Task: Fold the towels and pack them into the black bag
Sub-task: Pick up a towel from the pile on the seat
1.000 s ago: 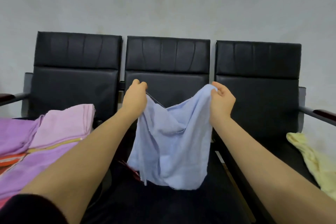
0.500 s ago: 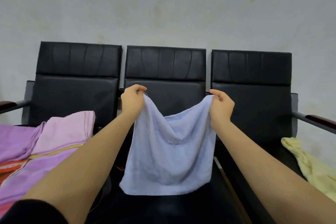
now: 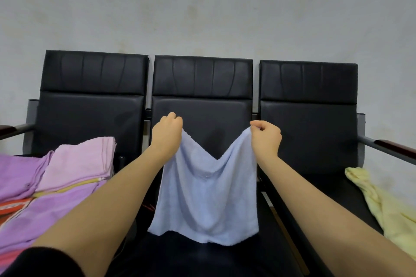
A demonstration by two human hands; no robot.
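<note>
Head view shows me the blue towel [image 3: 207, 195] held up over the middle seat [image 3: 202, 256] of a black three-seat bench, its top edge sagging into a V between my two grips and its bottom hem hanging just above the seat's front edge. My left hand [image 3: 167, 134] has its fingers curled round the towel's upper left corner; my right hand [image 3: 266, 137] pinches the upper right corner between thumb and curled fingers.

To fold this well, I judge I should draw the hands apart until the top edge goes taut, so the cloth hangs flat before I bring corner to corner. Matching the two corners exactly matters, since a skewed first fold carries into every later one. Laying it on the middle seat would let me smooth it flat.

The towel is pale blue, soft terry, roughly square, with loose vertical drapes and a slightly wavy hem. It looks light and limp, so it should follow my hands readily.

On the left seat lie pink and purple towels [image 3: 58, 184], the pink one folded. A yellow towel [image 3: 382, 207] lies crumpled at the right seat's outer edge. I cannot see the black bag.
</note>
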